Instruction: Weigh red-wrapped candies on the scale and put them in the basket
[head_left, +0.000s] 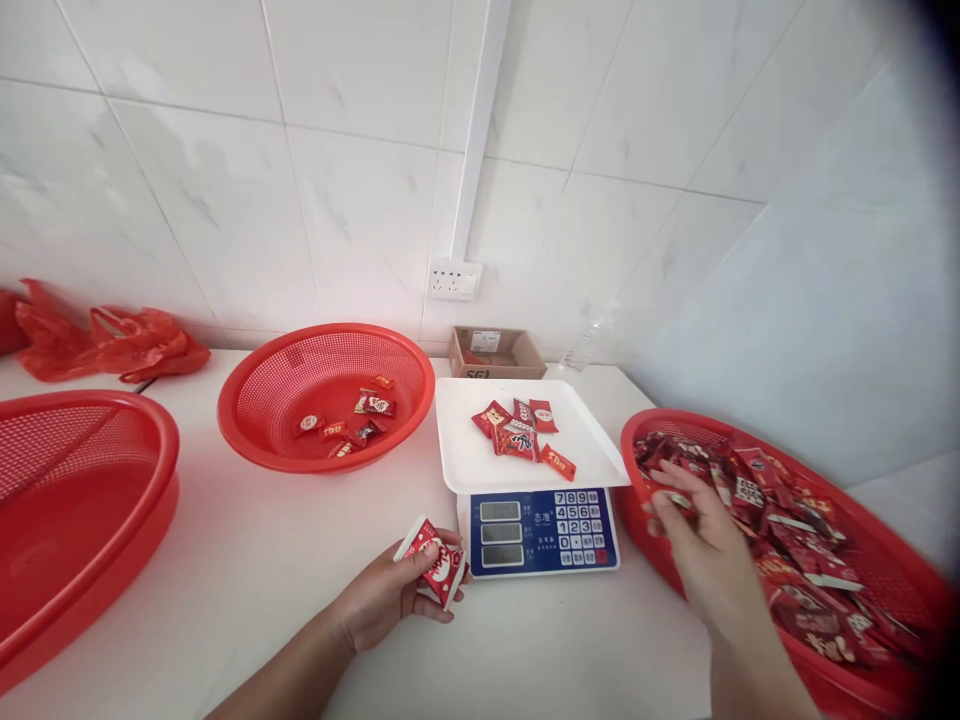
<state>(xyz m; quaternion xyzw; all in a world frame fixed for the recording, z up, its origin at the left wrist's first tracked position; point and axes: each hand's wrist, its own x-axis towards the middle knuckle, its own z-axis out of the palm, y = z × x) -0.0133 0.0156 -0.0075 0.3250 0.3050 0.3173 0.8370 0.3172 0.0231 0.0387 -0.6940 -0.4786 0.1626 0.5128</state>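
My left hand (409, 585) is closed on a red and white snack packet (437, 565), just left of the scale's keypad. My right hand (694, 525) reaches over the near left rim of a red basket (636, 440) heaped with red-wrapped snack packets (806, 530). Its thumb and fingers are pinched together; a bit of something pale and red shows between them, too small to make out. Between my hands stands a blue and white digital scale (544, 530). On its white tray (585, 420) lie several red packets (516, 438) in a loose group.
Left of the scale sits a red mesh basket (255, 370) with several packets inside. Another red basket (161, 440) is cut off at the left edge. Red plastic bags (142, 345) and a small cardboard box (499, 350) lie along the tiled wall, below a socket (454, 280).
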